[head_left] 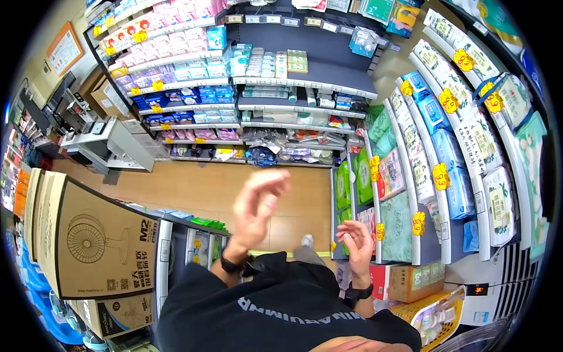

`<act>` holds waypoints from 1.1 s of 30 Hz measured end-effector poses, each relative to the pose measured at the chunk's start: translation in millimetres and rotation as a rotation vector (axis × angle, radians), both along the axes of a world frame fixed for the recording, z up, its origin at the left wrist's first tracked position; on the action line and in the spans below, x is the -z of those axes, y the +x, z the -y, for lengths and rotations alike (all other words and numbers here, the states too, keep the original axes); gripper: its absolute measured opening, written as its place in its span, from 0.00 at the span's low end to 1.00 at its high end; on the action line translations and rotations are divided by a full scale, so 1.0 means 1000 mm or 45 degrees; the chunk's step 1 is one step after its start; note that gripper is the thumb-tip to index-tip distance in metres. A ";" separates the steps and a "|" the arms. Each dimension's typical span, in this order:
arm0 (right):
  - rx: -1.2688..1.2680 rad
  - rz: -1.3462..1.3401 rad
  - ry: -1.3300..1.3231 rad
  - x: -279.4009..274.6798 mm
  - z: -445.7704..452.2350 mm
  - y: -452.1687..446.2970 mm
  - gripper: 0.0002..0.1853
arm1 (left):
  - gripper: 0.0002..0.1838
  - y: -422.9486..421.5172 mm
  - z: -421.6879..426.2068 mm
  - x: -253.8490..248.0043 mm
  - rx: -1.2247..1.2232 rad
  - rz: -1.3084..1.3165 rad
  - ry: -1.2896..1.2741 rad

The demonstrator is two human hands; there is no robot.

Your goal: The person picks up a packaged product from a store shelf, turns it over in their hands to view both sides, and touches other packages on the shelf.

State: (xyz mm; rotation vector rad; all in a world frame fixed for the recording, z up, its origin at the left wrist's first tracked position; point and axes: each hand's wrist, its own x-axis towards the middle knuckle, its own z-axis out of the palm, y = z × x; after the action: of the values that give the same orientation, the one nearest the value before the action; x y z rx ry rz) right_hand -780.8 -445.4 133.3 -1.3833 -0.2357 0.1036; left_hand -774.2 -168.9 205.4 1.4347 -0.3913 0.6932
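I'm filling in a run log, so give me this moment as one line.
left hand: raised, blurred, seems empty | right hand: raised, seems empty, near stocked shelves | fan box: at person's left

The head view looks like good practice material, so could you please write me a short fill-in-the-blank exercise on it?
1. The large brown carton at the left bears a printed picture of a ____.
2. The left hand and the right hand are holding ____.
3. The basket at the lower right is coloured ____.
4. The wristband on the right wrist is coloured ____.

Missing words: fan; nothing; yellow; black.
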 end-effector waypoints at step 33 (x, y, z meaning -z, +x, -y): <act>-0.170 0.096 0.019 -0.008 0.019 0.259 0.16 | 0.45 0.178 -0.002 -0.148 -0.880 0.690 0.181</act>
State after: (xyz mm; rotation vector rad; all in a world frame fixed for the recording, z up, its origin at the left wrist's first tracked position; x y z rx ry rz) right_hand -521.6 -464.1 141.1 -1.3577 -0.3909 0.1605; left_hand -596.5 -166.6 352.9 1.5057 -0.3598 1.6589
